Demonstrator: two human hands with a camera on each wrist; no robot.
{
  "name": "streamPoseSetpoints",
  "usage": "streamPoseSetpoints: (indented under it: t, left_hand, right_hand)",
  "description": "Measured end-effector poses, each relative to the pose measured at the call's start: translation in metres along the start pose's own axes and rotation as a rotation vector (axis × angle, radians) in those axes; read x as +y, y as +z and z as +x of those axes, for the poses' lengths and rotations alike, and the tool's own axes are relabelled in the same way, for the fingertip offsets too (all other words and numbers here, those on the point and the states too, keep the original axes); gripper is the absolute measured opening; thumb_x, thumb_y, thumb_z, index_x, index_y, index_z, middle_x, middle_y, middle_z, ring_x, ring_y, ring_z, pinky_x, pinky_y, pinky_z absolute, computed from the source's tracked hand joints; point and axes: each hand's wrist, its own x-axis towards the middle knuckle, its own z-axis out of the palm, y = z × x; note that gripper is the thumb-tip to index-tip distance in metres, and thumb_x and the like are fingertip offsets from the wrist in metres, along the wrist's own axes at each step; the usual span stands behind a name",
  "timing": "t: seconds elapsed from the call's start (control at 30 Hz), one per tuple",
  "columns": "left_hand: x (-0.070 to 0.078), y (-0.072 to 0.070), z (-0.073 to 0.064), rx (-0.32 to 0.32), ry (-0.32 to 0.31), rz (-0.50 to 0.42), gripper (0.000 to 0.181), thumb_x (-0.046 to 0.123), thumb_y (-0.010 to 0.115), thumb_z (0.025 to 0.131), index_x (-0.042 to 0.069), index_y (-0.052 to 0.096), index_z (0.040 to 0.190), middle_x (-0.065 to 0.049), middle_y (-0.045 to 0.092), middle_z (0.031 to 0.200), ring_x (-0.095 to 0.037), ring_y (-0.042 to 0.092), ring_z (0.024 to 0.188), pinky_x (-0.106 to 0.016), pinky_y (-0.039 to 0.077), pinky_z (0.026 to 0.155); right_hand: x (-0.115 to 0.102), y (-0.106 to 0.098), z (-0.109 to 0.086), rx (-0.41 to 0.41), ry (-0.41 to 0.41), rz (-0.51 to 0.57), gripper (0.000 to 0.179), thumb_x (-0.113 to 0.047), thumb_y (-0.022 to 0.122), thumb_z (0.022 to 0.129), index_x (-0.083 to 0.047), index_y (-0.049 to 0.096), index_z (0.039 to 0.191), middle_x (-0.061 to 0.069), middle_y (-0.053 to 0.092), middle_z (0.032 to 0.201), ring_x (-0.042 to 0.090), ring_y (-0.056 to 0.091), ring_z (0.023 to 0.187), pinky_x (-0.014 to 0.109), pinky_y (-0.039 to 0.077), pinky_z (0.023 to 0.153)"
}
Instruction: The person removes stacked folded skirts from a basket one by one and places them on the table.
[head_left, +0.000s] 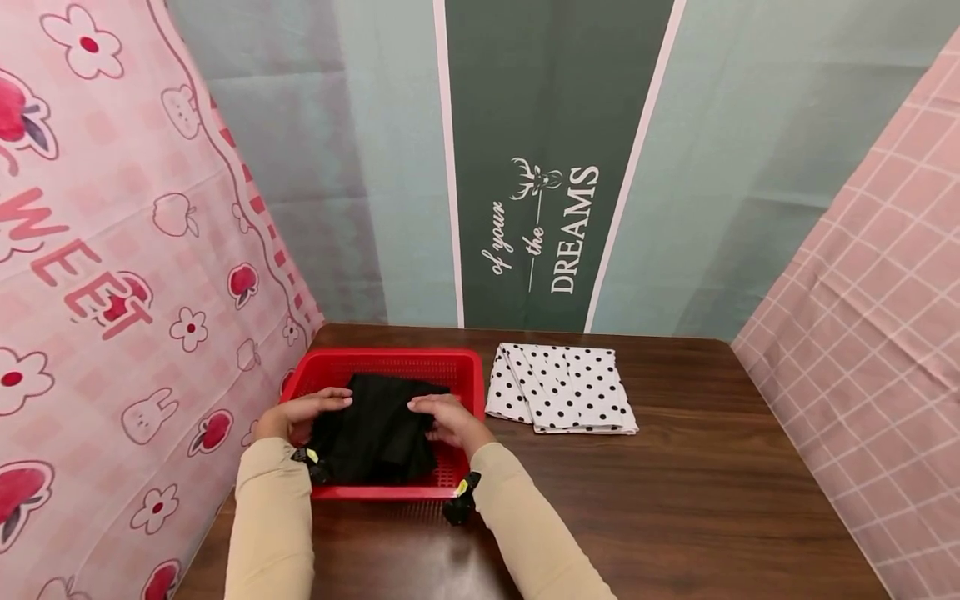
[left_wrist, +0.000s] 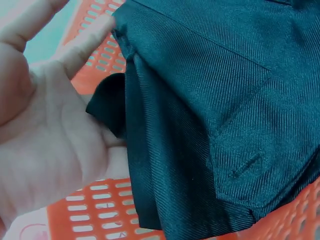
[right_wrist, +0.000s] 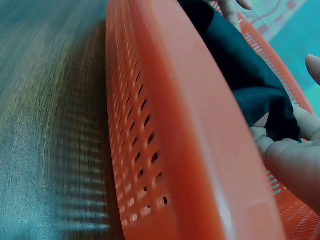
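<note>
A folded black garment [head_left: 386, 425] lies inside a red plastic basket [head_left: 405, 493] at the left of the table. In the left wrist view its ribbed cloth [left_wrist: 175, 100] shows seams and a short stitched slit. My left hand [head_left: 303, 410] is at its left side, palm turned to the cloth. One straight finger touches the garment's edge, and other fingers go partly behind a flap. On the opposite side, my right hand [head_left: 450, 421] holds the garment's edge. Bent fingers [right_wrist: 272, 150] show around the cloth in the right wrist view, with some fingertips hidden.
To the right of the basket lies a folded white cloth with black dots [head_left: 566, 390]. Brown wooden table [head_left: 660, 500] extends to the right and front. A pink printed curtain [head_left: 135, 333] hangs close along the basket's left; another stands at the right.
</note>
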Motion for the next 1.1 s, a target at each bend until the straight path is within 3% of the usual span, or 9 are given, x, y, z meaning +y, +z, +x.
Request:
streamPoseSetpoints:
  t: [0.13, 0.3, 0.4, 0.6, 0.73, 0.97, 1.1]
  left_hand:
    - [0.000, 0.002, 0.000, -0.028, 0.004, 0.008, 0.058, 0.030, 0.052, 0.093, -0.001, 0.033, 0.139, -0.025, 0.014, 0.145, -0.044, 0.012, 0.129, -0.065, 0.015, 0.099]
    - [-0.007, 0.003, 0.000, -0.015, 0.000, -0.048, 0.053, 0.023, 0.054, 0.093, -0.005, 0.041, 0.136, -0.027, -0.005, 0.149, -0.042, -0.003, 0.134, -0.059, 0.008, 0.105]
    - [-0.008, 0.003, -0.001, 0.009, 0.016, -0.028, 0.050, 0.020, 0.055, 0.092, -0.007, 0.045, 0.132, -0.029, 0.004, 0.148, -0.043, 0.003, 0.134, -0.057, 0.009, 0.105]
    - [-0.001, 0.002, -0.005, 0.067, 0.041, 0.032, 0.048, 0.020, 0.060, 0.089, -0.009, 0.051, 0.126, -0.031, 0.026, 0.142, -0.044, 0.021, 0.128, -0.056, 0.019, 0.104]
    - [0.003, 0.002, -0.005, 0.063, 0.099, 0.094, 0.049, 0.015, 0.065, 0.086, -0.010, 0.051, 0.126, -0.028, 0.040, 0.134, -0.038, 0.036, 0.118, -0.052, 0.031, 0.099]
    - [0.009, 0.002, -0.009, 0.113, 0.167, 0.163, 0.050, 0.008, 0.070, 0.080, -0.009, 0.053, 0.124, -0.028, 0.046, 0.127, -0.035, 0.041, 0.112, -0.044, 0.040, 0.092]
    - [0.012, 0.004, -0.012, 0.167, 0.182, 0.140, 0.053, 0.008, 0.072, 0.079, -0.008, 0.052, 0.125, -0.027, 0.045, 0.126, -0.032, 0.047, 0.103, -0.036, 0.047, 0.083]
  right_hand:
    - [0.000, 0.000, -0.001, 0.009, 0.002, -0.012, 0.044, -0.017, 0.066, 0.084, 0.000, 0.057, 0.124, 0.009, 0.057, 0.118, 0.025, 0.057, 0.088, 0.039, 0.048, 0.068]
    - [0.001, 0.001, -0.003, 0.005, -0.058, -0.078, 0.046, -0.016, 0.067, 0.083, -0.001, 0.057, 0.125, 0.010, 0.055, 0.123, 0.025, 0.051, 0.104, 0.046, 0.043, 0.087]
    - [0.002, 0.000, -0.004, 0.001, -0.093, -0.145, 0.045, -0.016, 0.068, 0.083, -0.003, 0.058, 0.125, 0.010, 0.053, 0.124, 0.025, 0.050, 0.105, 0.046, 0.042, 0.090]
    - [0.003, 0.001, -0.003, 0.067, -0.225, -0.343, 0.046, -0.012, 0.073, 0.079, -0.003, 0.059, 0.122, 0.012, 0.051, 0.121, 0.021, 0.052, 0.095, 0.034, 0.045, 0.079]
    - [0.001, -0.001, -0.003, 0.110, -0.265, -0.298, 0.047, -0.010, 0.074, 0.078, -0.002, 0.059, 0.121, 0.012, 0.052, 0.121, 0.021, 0.053, 0.093, 0.034, 0.046, 0.078]
    - [-0.005, -0.005, -0.005, 0.108, -0.312, -0.191, 0.045, -0.002, 0.071, 0.077, 0.001, 0.060, 0.120, 0.013, 0.056, 0.116, 0.017, 0.056, 0.084, 0.028, 0.047, 0.074]
    - [-0.012, -0.007, -0.008, 0.098, -0.351, -0.174, 0.040, 0.000, 0.071, 0.076, 0.000, 0.064, 0.115, 0.009, 0.060, 0.110, 0.015, 0.058, 0.080, 0.026, 0.047, 0.071]
